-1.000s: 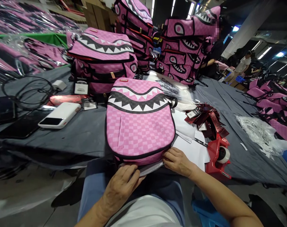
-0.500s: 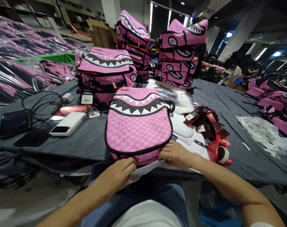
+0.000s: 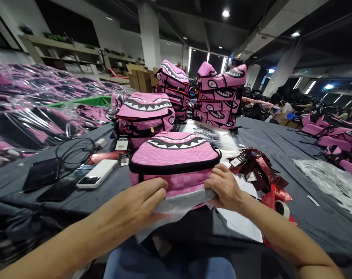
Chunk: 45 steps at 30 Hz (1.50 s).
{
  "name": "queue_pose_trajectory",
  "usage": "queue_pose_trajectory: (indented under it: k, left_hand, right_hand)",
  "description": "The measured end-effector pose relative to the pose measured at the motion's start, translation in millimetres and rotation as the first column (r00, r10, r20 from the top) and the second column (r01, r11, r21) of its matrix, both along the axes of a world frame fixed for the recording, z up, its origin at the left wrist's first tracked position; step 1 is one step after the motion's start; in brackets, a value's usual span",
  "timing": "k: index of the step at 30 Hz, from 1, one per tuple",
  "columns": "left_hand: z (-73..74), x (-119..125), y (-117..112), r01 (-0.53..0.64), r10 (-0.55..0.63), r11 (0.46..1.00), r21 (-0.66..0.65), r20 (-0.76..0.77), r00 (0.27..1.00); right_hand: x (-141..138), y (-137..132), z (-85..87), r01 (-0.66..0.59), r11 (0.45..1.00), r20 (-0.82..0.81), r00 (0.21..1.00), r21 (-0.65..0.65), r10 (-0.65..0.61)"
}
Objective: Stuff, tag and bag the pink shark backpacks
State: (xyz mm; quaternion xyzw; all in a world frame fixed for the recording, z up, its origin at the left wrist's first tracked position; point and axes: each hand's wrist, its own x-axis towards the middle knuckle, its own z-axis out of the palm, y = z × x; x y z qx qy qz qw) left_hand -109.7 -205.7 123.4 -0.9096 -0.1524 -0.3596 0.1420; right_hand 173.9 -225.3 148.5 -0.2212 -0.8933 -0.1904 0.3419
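Note:
A pink checkered backpack (image 3: 176, 155) with a black-and-white shark-mouth print lies at the table's front edge, its bottom side facing me. A translucent plastic bag (image 3: 181, 201) is pulled over its lower part and hangs down toward my lap. At the backpack's lower left, my left hand (image 3: 148, 197) is closed, its fingers on the bag's edge. My right hand (image 3: 224, 188) pinches the same plastic at the lower right corner, thumb and fingers closed. The fingertips of both hands are partly hidden.
More pink backpacks (image 3: 146, 110) stand behind, with tall stacks (image 3: 218, 104) farther back. At left lie a white power bank (image 3: 97, 174), a phone (image 3: 64, 184) and a cable. To the right are red foil packets (image 3: 257, 166), a red tape dispenser (image 3: 276, 199) and a clear bag (image 3: 327, 182).
My view has tilted up. The backpack's near end now faces me more, and the plastic shows higher on it, stretched between my hands.

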Motion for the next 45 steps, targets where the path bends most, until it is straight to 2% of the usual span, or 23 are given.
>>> queue_pose_trajectory:
  k: [2, 4, 6, 8, 10, 13, 15, 16, 20, 23, 25, 27, 29, 32, 34, 36, 38, 40, 42, 45]
  left_hand:
    - [-2.2, 2, 0, 0.006, -0.009, 0.999, 0.034, 0.089, 0.996]
    - [-6.7, 3, 0, -0.017, 0.004, 0.998, 0.068, 0.183, 0.983]
    - [-13.3, 5, -3, -0.086, 0.057, 0.991, 0.098, 0.27, 0.961]
    - [-21.0, 8, -9, -0.147, 0.094, 0.98, 0.133, 0.34, 0.936]
    - [-28.4, 12, -19, -0.153, 0.1, 0.978, 0.142, 0.327, 0.94]
    - [-36.8, 15, -32, -0.128, 0.12, 0.988, 0.085, 0.102, 0.988]
    - [-40.7, 10, -34, -0.111, 0.112, 0.993, 0.049, -0.017, 0.994]
    - [-42.2, 6, -33, -0.082, 0.083, 0.996, 0.027, -0.029, 0.996]
    - [-48.0, -8, -23, 0.045, -0.043, 0.999, -0.016, 0.061, 0.997]
    - [-57.1, -3, -24, -0.037, 0.024, 0.998, 0.06, 0.205, 0.979]
    - [-66.3, 7, -32, -0.108, 0.094, 0.994, 0.031, 0.306, 0.947]
    - [-76.7, 16, -42, -0.135, 0.133, 0.991, -0.015, 0.327, 0.936]
    - [-87.8, 22, -49, -0.167, 0.166, 0.986, -0.022, 0.28, 0.945]
    - [-107.3, 24, -52, -0.224, 0.218, 0.975, 0.006, 0.203, 0.955]
    - [-123.2, 24, -51, -0.255, 0.243, 0.967, 0.022, 0.229, 0.943]
    - [-140.3, 25, -53, -0.296, 0.284, 0.955, -0.006, 0.295, 0.912]
    - [-155.2, 26, -60, -0.322, 0.324, 0.945, -0.063, 0.334, 0.885]
    - [-163.8, 26, -69, -0.316, 0.334, 0.943, -0.108, 0.325, 0.885]
    - [-163.8, 23, -76, -0.277, 0.302, 0.953, -0.122, 0.298, 0.906]
    - [-151.0, 18, -75, -0.283, 0.313, 0.948, -0.146, 0.269, 0.911]
  right_hand:
    - [-10, 0, -12.9, 0.062, 0.992, -0.15, 0.988, 0.109, -0.045]
    - [-18, -2, -20.1, 0.098, 0.988, -0.226, 0.972, 0.122, -0.068]
    - [-19, -3, -22.6, 0.061, 0.996, -0.154, 0.987, 0.057, -0.052]
    - [-14, -3, -23.9, -0.004, 1.0, -0.002, 1.0, 0.011, 0.004]
    - [-6, -2, -27.4, -0.07, 0.996, 0.067, 0.996, 0.06, 0.066]
    - [3, 0, -38.2, -0.069, 0.979, -0.044, 0.996, 0.189, 0.079]
    - [3, -1, -47.4, -0.049, 0.98, -0.092, 0.993, 0.195, 0.068]
    - [1, -2, -52.0, -0.052, 0.982, -0.081, 0.994, 0.182, 0.068]
    - [-2, -11, -66.5, -0.063, 0.994, 0.05, 0.997, 0.092, 0.058]
    - [3, -14, -70.0, -0.099, 0.991, 0.097, 0.991, 0.088, 0.091]
    - [8, -12, -71.3, -0.124, 0.983, 0.086, 0.99, 0.137, 0.113]
    - [9, -7, -77.2, -0.093, 0.975, 0.023, 0.996, 0.204, 0.09]
    - [8, -3, -91.8, -0.019, 0.974, -0.054, 0.998, 0.224, 0.032]
    - [4, -6, -127.6, 0.082, 0.983, -0.137, 0.989, 0.162, -0.06]
    - [4, -14, -150.2, 0.1, 0.988, -0.122, 0.989, 0.114, -0.086]
    - [8, -25, -161.8, 0.082, 0.995, -0.073, 0.994, 0.054, -0.078]
    - [14, -35, -159.2, 0.036, 0.998, -0.028, 0.999, -0.048, -0.037]
    - [17, -41, -145.4, 0.014, 0.986, -0.015, 1.0, -0.168, -0.017]
    - [16, -42, -127.8, 0.046, 0.967, 0.025, 0.999, -0.249, -0.041]
    - [8, -37, -107.0, 0.139, 0.951, 0.162, 0.982, -0.275, -0.097]
